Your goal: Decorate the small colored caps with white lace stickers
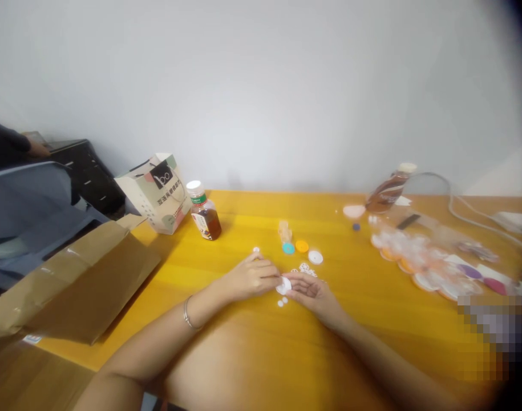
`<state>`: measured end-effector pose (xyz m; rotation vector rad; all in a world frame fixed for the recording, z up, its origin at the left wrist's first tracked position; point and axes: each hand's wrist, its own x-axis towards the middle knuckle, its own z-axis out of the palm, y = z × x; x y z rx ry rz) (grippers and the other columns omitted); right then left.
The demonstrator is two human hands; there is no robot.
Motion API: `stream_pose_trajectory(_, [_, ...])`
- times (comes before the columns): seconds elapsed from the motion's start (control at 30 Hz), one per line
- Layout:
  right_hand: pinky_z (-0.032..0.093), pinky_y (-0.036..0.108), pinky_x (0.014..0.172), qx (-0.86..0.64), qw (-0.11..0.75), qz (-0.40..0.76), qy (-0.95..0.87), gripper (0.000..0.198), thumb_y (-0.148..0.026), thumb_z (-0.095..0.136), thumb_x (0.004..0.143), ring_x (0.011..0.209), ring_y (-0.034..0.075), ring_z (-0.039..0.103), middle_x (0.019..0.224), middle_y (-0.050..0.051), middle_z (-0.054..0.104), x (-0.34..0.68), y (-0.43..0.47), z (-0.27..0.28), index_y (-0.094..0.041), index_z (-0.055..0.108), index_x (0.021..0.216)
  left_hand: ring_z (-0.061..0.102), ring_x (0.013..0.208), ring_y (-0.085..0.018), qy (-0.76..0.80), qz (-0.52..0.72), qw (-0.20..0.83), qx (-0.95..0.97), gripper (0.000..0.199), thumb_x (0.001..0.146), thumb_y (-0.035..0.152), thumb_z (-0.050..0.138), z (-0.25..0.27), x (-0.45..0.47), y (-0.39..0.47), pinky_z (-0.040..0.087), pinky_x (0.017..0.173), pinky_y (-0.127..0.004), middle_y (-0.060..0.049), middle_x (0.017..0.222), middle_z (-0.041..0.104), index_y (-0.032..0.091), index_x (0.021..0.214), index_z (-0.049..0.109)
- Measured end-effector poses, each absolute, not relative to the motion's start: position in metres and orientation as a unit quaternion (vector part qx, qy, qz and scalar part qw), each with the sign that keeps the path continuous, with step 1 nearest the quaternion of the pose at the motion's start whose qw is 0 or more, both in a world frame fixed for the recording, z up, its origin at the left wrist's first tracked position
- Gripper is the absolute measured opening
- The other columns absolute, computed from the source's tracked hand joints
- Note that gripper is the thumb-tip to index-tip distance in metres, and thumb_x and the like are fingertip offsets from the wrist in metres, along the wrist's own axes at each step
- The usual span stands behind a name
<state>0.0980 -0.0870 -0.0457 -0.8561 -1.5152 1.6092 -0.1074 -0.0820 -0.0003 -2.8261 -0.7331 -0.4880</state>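
My left hand (250, 278) and my right hand (312, 292) meet at the middle of a yellow table (372, 337). Together they pinch a small white round piece (284, 285) just above the tabletop. Two tiny white discs (282, 301) lie on the table under the hands. A white gear-like piece (306, 268) lies just behind my right hand. Further back sit a white cap (315, 257), an orange cap (302, 246) and a teal cap (288, 248) beside a small clear bottle (284, 231). A silver bracelet is on my left wrist.
A brown cardboard box (76, 285) lies at the left edge. A paper gift bag (156, 191) and a bottle of brown drink (205, 217) stand behind it. Plastic-wrapped round parts (419, 262) and a tipped bottle (387, 194) fill the right. Another person's arm (12, 145) is at far left.
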Motion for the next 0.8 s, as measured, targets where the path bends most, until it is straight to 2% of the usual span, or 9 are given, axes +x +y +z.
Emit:
stream_pose_trajectory(0.2, [0.05,0.033,0.078,-0.337,0.371,0.635,-0.588,0.032,-0.031,0.068,0.066,0.083,0.017,0.061,0.09,0.005,0.066,0.0992,-0.087,-0.0447,-0.021,0.06,0.096,0.052,0.081,-0.01,-0.222,-0.147,0.103,-0.958,0.021,0.089,0.019,0.035,0.0042,-0.1106,-0.0817,0.029,0.073,-0.028,-0.003,0.087,0.061,0.017,0.09,0.056])
stream_pose_trajectory(0.47, [0.048,0.035,0.082,-0.342,0.376,0.641,-0.575,0.034,-0.03,0.069,0.065,0.085,0.019,0.061,0.089,0.005,0.067,0.1004,-0.0841,-0.0492,-0.02,0.061,0.096,0.052,0.086,-0.013,-0.181,-0.104,0.162,-0.964,0.021,0.086,0.013,0.036,0.003,-0.1107,-0.0848,0.032,0.072,-0.029,-0.006,0.091,0.06,0.014,0.085,0.057])
stream_pose_trajectory(0.6, [0.047,0.036,0.084,-0.352,0.381,0.635,-0.573,0.035,-0.032,0.069,0.065,0.087,0.019,0.061,0.091,0.006,0.067,0.0997,-0.0856,-0.0467,-0.02,0.061,0.097,0.053,0.087,-0.014,-0.209,-0.131,0.117,-0.962,0.021,0.087,0.018,0.037,0.0004,-0.1115,-0.0842,0.031,0.077,-0.031,-0.006,0.094,0.061,0.016,0.093,0.057])
stream_pose_trajectory(0.8, [0.047,0.035,0.084,-0.349,0.374,0.637,-0.576,0.035,-0.032,0.069,0.065,0.087,0.019,0.061,0.091,0.005,0.067,0.0995,-0.0862,-0.0453,-0.021,0.06,0.097,0.055,0.09,-0.014,-0.249,-0.202,-0.004,-0.947,0.024,0.085,0.022,0.04,0.0019,-0.1126,-0.0838,0.031,0.083,-0.032,-0.005,0.099,0.062,0.019,0.102,0.056])
